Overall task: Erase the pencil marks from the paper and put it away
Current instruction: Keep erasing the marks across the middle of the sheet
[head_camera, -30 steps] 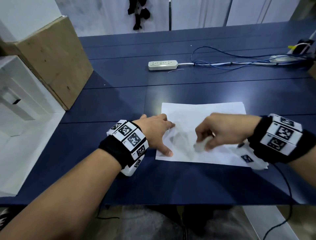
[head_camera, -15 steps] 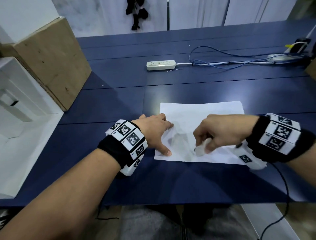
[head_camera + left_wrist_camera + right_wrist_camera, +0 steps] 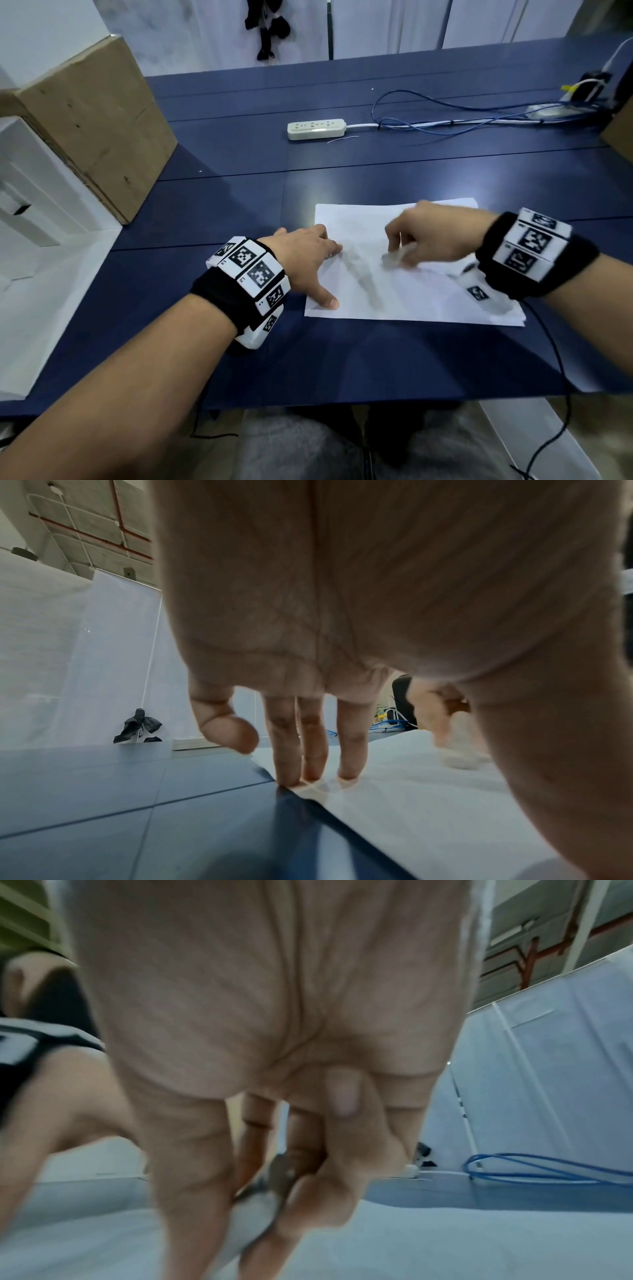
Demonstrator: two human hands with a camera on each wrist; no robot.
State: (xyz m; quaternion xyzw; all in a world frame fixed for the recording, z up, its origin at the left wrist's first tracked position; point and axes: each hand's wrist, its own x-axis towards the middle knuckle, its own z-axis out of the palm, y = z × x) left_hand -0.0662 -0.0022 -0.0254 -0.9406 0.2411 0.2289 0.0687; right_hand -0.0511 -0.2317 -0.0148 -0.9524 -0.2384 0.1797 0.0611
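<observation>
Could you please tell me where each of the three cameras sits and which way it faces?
Head: worn high, looking down at the blue table; both forearms, left hand and right hand show.
Left wrist: low, looking along the palm at fingers pressing the paper.
Right wrist: low, blurred, looking along fingers pinching the eraser.
All share the paper.

The dark blue surface [image 3: 219,205], made of panels with thin seams, carries a white sheet of paper [image 3: 428,294] lying flat toward 5 o'clock of its middle. A white power strip [image 3: 315,129] lies at 12 o'clock, its cord running toward 3 o'clock beside loose blue cables [image 3: 445,120]. A cardboard box [image 3: 92,126] stands at 10 o'clock, with a white box [image 3: 37,219] just beside it at 9 o'clock.
</observation>
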